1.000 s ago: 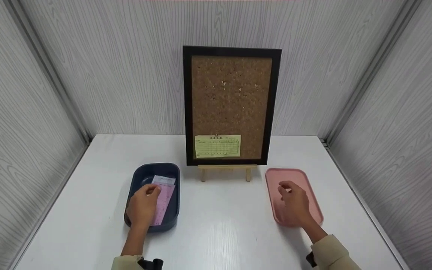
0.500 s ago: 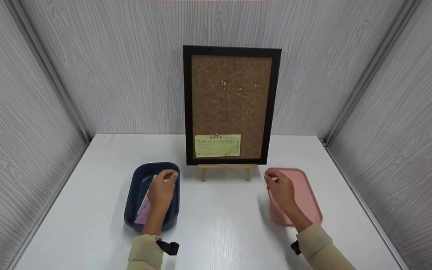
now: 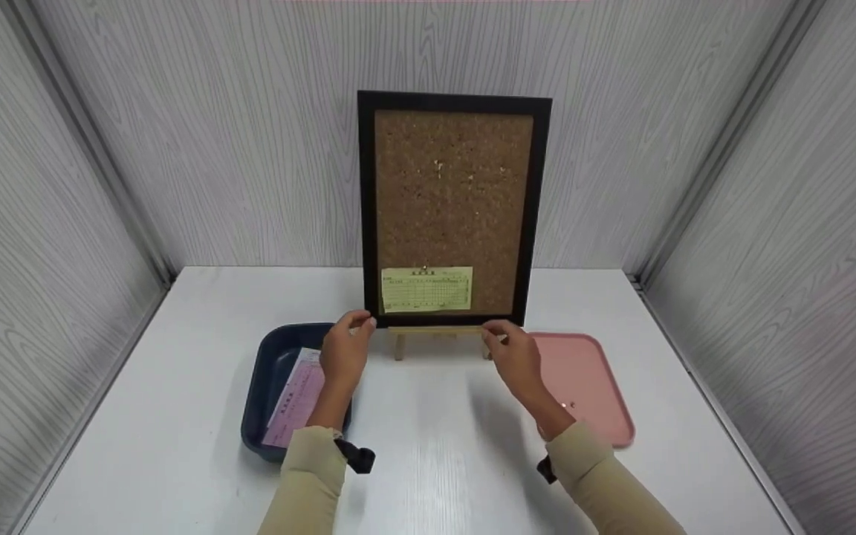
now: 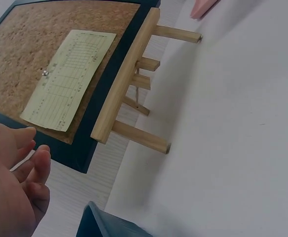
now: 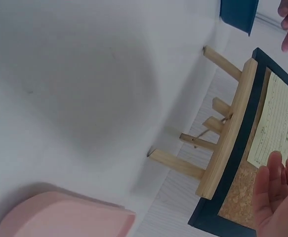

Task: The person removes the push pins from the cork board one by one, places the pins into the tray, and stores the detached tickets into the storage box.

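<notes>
My left hand (image 3: 345, 357) is in front of the lower left corner of a black-framed corkboard (image 3: 450, 208). Its fingers are loosely bent, with no item visible between thumb and fingers in the left wrist view. Before the lower right of the frame, my right hand (image 3: 519, 362) has its fingers relaxed; in the right wrist view the fingers (image 5: 262, 190) overlap the board and nothing shows in them. A pale green printed slip (image 3: 426, 290) lies flat on the cork at lower left, under a small metal pin (image 4: 45, 73) at its top edge.
The board stands on a small wooden easel (image 3: 435, 330). At left a navy bin (image 3: 253, 412) contains a pink slip (image 3: 296, 405) and a white one (image 3: 310, 356). A pink tray (image 3: 591, 371) with small shiny pieces (image 3: 572, 405) sits at right. Walls enclose the white table (image 3: 428, 461).
Both hands have moved forward and inward, the left from the navy bin and the right from the pink tray, to the foot of the board. The pink slip is more exposed.
</notes>
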A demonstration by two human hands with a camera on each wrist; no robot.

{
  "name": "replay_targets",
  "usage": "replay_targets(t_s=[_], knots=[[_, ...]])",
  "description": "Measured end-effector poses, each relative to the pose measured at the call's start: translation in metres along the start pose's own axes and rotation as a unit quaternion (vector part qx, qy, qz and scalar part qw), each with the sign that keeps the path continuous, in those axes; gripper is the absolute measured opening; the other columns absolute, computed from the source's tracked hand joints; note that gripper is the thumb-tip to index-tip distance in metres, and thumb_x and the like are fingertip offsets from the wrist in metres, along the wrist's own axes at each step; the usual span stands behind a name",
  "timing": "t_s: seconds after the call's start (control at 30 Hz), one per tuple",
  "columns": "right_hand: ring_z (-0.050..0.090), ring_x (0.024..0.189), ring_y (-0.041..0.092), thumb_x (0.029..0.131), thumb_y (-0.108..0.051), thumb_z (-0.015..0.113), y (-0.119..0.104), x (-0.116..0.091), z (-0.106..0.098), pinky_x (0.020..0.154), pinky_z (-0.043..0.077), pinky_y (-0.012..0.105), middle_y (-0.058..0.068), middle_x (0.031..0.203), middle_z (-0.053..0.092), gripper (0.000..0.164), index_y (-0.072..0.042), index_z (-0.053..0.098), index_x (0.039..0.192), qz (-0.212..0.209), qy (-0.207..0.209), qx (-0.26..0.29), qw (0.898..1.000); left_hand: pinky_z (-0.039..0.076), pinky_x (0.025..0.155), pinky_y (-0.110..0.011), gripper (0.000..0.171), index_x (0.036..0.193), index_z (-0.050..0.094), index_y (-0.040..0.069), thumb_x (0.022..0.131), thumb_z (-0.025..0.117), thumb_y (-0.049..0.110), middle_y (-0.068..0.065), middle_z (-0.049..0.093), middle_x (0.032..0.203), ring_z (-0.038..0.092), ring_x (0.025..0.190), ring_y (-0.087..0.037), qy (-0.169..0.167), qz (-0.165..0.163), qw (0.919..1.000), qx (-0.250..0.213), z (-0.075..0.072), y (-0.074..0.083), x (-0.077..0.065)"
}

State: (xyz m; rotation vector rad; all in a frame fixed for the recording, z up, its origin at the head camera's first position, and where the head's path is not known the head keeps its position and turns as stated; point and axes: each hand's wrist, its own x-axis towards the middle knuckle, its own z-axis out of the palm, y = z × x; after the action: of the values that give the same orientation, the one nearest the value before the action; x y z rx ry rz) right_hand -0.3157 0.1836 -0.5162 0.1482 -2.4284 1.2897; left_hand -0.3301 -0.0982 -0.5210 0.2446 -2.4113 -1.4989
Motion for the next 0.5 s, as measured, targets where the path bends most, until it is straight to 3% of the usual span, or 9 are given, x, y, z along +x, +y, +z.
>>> replay_targets(t_s=[0.3,0.5], knots=[[0.063,0.067,0.013,0.097,-0.016,0.068,-0.020,0.017,0.021,0.061,0.052,0.030,0.003,0.091,0.071,0.018,-0.005,0.073,0.110,0.009,-0.013,0.015,1.000,0.045,0.096,-0.050,0.035,0.127,0.068,0.017,0.099,0.061,0.038,-0.002,0.072,0.120,0.065,0.114,-0.026,-0.004,0.002,0.9997,0.023,0.012,0.008,0.019],[0.066,0.070,0.015,0.097,-0.018,0.068,-0.030,0.031,0.033,0.064,0.054,0.035,0.003,0.092,0.072,0.018,-0.006,0.074,0.110,-0.015,-0.006,-0.013,1.000,0.047,0.093,-0.050,0.036,0.128,0.068,0.017,0.099,0.061,0.036,-0.003,0.072,0.118,0.068,0.106,-0.025,-0.004,0.007,0.9999,0.009,0.016,0.013,0.024]])
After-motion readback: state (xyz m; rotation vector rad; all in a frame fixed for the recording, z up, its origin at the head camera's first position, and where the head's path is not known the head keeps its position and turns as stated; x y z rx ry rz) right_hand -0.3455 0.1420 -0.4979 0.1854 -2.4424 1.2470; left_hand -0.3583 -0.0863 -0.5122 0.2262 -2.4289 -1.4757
